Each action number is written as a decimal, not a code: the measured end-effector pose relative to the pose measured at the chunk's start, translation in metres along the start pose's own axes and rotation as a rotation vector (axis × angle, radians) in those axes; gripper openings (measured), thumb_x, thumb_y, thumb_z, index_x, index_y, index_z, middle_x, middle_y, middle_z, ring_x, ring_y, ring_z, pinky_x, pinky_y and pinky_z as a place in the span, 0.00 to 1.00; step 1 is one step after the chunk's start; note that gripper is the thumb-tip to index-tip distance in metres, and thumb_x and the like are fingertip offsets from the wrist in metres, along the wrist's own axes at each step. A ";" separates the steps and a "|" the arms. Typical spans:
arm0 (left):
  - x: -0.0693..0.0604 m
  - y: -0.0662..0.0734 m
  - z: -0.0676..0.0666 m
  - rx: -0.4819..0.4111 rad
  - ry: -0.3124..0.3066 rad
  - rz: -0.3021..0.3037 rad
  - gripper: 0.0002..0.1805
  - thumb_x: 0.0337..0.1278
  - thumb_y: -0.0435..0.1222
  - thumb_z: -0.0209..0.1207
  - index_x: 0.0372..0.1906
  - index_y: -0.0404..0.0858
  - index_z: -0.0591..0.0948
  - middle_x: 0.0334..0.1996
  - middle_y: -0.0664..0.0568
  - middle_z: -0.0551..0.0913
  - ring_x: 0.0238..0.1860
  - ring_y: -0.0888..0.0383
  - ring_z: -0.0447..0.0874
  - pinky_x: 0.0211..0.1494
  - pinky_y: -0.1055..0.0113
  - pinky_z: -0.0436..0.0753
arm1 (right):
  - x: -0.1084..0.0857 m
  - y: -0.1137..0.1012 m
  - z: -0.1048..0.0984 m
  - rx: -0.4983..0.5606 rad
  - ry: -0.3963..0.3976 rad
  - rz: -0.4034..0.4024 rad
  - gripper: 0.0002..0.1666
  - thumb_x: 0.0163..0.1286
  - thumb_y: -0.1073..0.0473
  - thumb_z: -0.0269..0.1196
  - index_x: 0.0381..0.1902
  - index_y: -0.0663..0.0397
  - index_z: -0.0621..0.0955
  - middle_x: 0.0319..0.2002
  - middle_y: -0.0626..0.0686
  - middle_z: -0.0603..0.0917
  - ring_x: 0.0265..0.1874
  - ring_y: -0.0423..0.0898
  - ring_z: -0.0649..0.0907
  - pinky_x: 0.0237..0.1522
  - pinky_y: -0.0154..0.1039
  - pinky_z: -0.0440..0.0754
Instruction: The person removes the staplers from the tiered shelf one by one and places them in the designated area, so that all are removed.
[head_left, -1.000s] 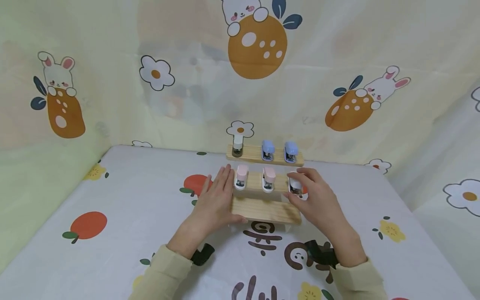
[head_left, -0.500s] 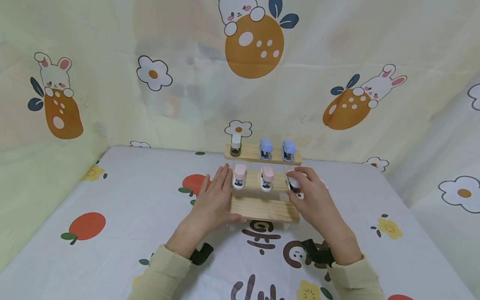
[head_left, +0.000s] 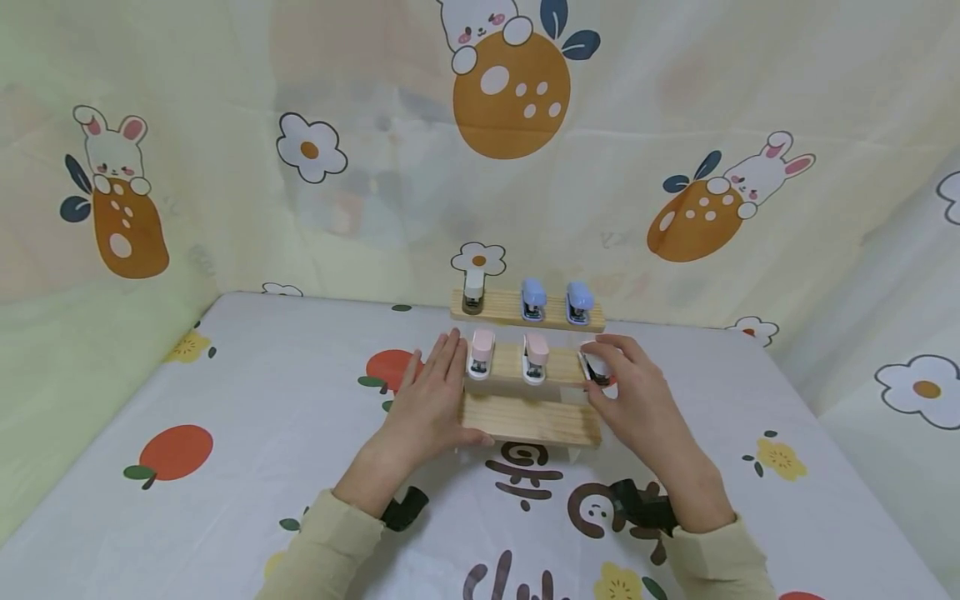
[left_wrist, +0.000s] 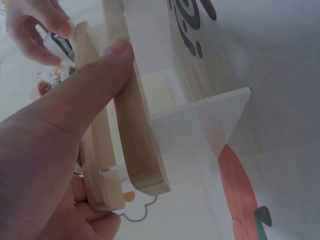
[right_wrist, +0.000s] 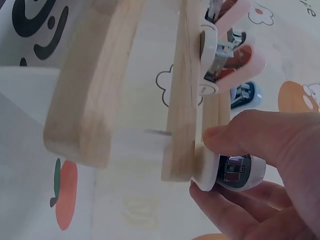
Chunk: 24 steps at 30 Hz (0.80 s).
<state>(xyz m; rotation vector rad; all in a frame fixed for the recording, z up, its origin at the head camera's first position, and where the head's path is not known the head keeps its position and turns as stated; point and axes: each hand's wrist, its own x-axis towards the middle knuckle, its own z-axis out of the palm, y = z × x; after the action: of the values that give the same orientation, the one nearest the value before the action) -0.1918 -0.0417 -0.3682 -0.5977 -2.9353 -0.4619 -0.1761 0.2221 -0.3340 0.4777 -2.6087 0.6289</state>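
Note:
A stepped stand has a front wooden board [head_left: 531, 419], a middle board [head_left: 566, 367] and a back board [head_left: 555, 314] on clear supports. My left hand [head_left: 427, 404] lies along the stand's left end with straight fingers; its thumb [left_wrist: 95, 75] presses the front board's face. At the middle board's right end, my right hand [head_left: 641, 400] pinches a small white stapler [right_wrist: 237, 172] between thumb and fingers. Its base sits against the board, slightly turned, and the fingers partly cover it. Two pink-and-white staplers, one left [head_left: 481, 354] and one central [head_left: 535, 358], stand on the same board.
On the back board stand one white-topped stapler [head_left: 473, 292] and two blue staplers, one central [head_left: 533, 300] and one at right [head_left: 580, 302]. The front board bears nothing. A printed cloth [head_left: 277, 417] covers the table, and a patterned curtain [head_left: 375, 217] hangs behind.
My right hand and the white stapler have shifted slightly right, and the stapler has turned a little. My left hand stays in place against the stand.

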 end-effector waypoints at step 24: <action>0.000 0.001 -0.001 -0.019 0.000 0.001 0.75 0.29 0.62 0.77 0.78 0.31 0.48 0.80 0.43 0.45 0.81 0.48 0.42 0.82 0.46 0.46 | -0.003 0.025 -0.017 -0.014 0.089 -0.031 0.27 0.54 0.76 0.69 0.54 0.66 0.80 0.57 0.66 0.77 0.55 0.62 0.78 0.50 0.60 0.83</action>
<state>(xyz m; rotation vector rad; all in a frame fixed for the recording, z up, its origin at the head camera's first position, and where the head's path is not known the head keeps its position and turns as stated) -0.1917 -0.0413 -0.3671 -0.6019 -2.9334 -0.4902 -0.1789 0.2518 -0.3299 0.4738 -2.5158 0.6073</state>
